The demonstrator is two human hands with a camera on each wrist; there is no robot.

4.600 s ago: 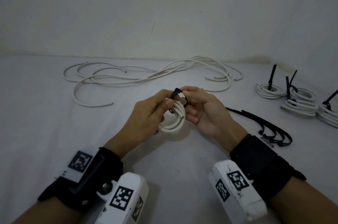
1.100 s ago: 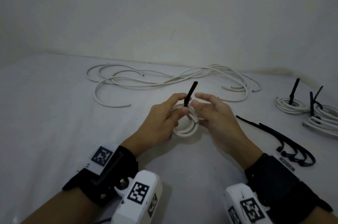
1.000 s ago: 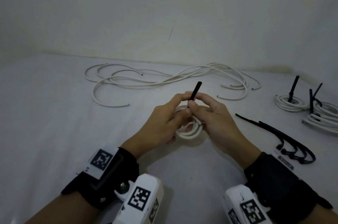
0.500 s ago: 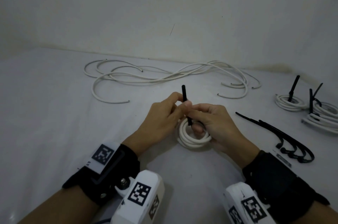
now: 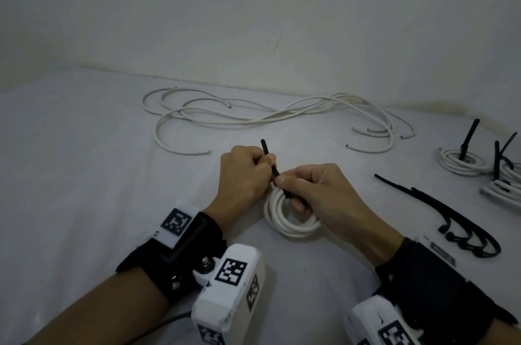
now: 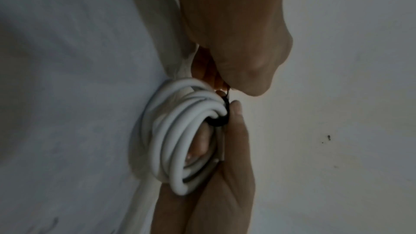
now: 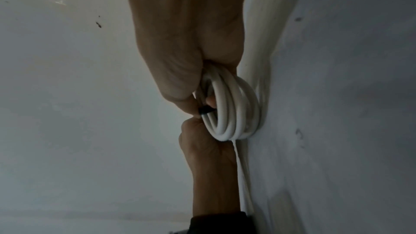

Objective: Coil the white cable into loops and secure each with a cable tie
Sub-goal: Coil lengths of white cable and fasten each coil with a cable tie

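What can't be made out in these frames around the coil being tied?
- Cable tie head: hidden in the head view by the right hand; whether it is fully cinched is unclear.
- Far side of the white coil: covered by the right hand's fingers.
- Left hand grip: its fingertips are curled out of sight.
- Finished coils: partly cut off by the right edge; their count is uncertain.

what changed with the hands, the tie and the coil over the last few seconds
The left hand went from steadying the coil to gripping the free tail of the cable tie, drawing it up and to the left. The right hand took hold of the coil at the tie's head. The coil sank onto the table. The loose cables, finished coils and spare ties stayed put.
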